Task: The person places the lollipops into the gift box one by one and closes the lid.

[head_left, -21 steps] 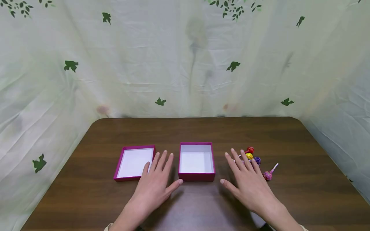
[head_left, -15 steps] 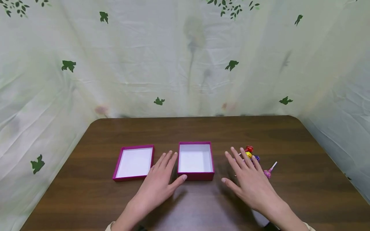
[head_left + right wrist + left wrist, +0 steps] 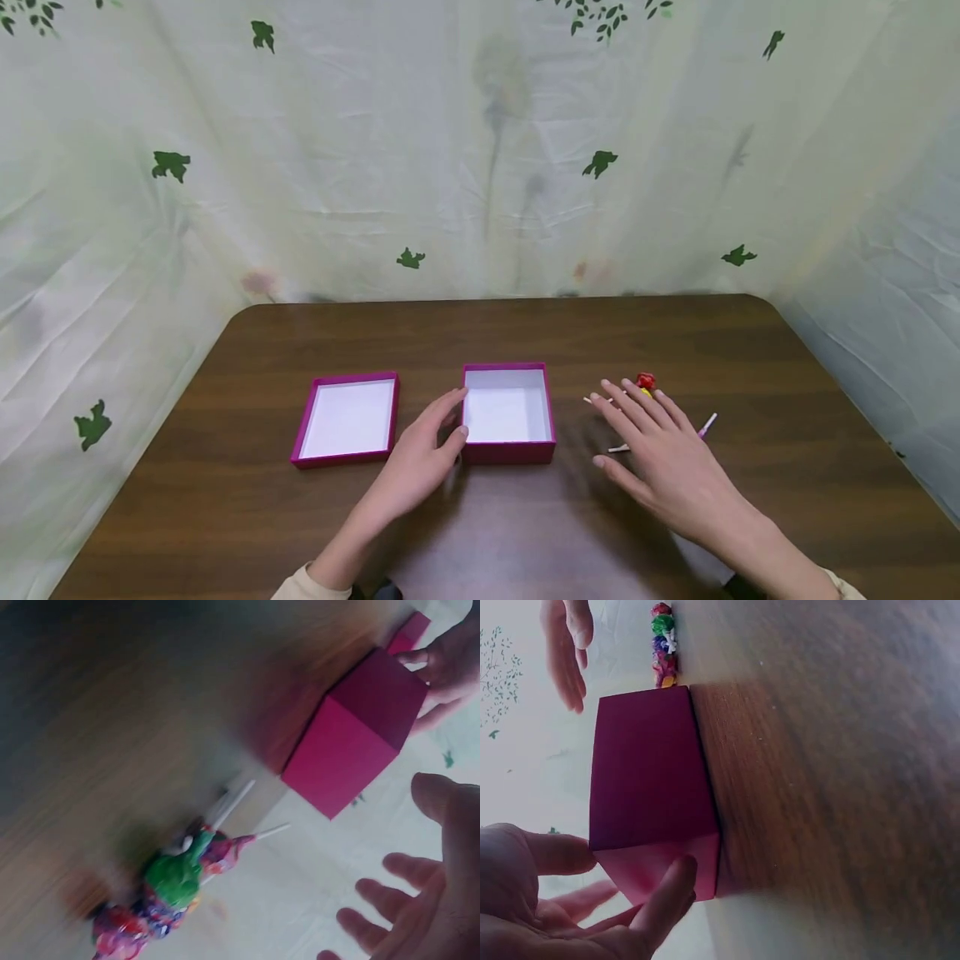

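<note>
A magenta box [image 3: 508, 452] with a white inside stands open-topped mid-table. Beside its left wall is my left hand [image 3: 420, 458], with fingertips and thumb right at that side. The left wrist view has those fingers [image 3: 667, 900] slightly bent along the box's end face. My right hand [image 3: 667, 458] hovers palm down with spread fingers over a small group of wrapped lollipops and holds nothing. A red lollipop [image 3: 646, 381] shows past its fingertips; most others are hidden beneath the hand. In the right wrist view a green lollipop [image 3: 172, 879] lies among several colourful ones.
Left of the box lies its shallow lid [image 3: 348, 417], white inside facing up. The brown wooden table [image 3: 480, 533] has rounded far corners. Behind and beside it hangs a pale curtain [image 3: 420, 150] with a leaf print.
My left hand has moved right and turned, bringing fingers and thumb to the box's left side. My right hand has shifted slightly right over the lollipops. The head view has tilted a little.
</note>
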A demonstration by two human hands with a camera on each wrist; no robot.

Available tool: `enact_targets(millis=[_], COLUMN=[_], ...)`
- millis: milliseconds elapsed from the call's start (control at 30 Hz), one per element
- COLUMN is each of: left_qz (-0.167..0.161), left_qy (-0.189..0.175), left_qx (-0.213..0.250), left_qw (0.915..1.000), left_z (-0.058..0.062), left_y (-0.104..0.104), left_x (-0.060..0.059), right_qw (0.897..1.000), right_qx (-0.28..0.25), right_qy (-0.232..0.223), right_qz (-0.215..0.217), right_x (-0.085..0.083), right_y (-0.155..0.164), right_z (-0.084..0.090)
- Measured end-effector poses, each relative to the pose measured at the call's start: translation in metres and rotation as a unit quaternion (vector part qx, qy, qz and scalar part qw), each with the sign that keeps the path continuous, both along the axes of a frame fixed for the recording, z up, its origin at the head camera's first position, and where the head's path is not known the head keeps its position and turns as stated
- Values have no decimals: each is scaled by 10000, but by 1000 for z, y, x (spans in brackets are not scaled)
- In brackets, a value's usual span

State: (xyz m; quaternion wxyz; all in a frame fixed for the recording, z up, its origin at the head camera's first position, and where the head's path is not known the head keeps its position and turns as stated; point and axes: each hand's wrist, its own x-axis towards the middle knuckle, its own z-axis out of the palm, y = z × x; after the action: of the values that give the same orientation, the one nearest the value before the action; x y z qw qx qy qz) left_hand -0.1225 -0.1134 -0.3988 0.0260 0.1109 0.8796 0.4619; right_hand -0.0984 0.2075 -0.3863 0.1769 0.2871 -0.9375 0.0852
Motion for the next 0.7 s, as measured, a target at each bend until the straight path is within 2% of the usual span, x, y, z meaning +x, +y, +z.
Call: enact_targets(millis=[200,467,700], left_qz=[-140,-78,-67], left_qy=[-347,-449,-493], left_qx=[194,243,250], left_qw=[9991,9987,9984], left_z=[-1,-3,-2], left_y=[-2,-4,-5], left_x=[-4,-6,-4], right_qw=[9984,9932,9887], right_qx=[-373,-930,-1165], right_qy=[13,-326,-570], right_qz=[422,622,750], right_x=[-2,3,3], right_y=[16,35,58], right_z=[2,12,10])
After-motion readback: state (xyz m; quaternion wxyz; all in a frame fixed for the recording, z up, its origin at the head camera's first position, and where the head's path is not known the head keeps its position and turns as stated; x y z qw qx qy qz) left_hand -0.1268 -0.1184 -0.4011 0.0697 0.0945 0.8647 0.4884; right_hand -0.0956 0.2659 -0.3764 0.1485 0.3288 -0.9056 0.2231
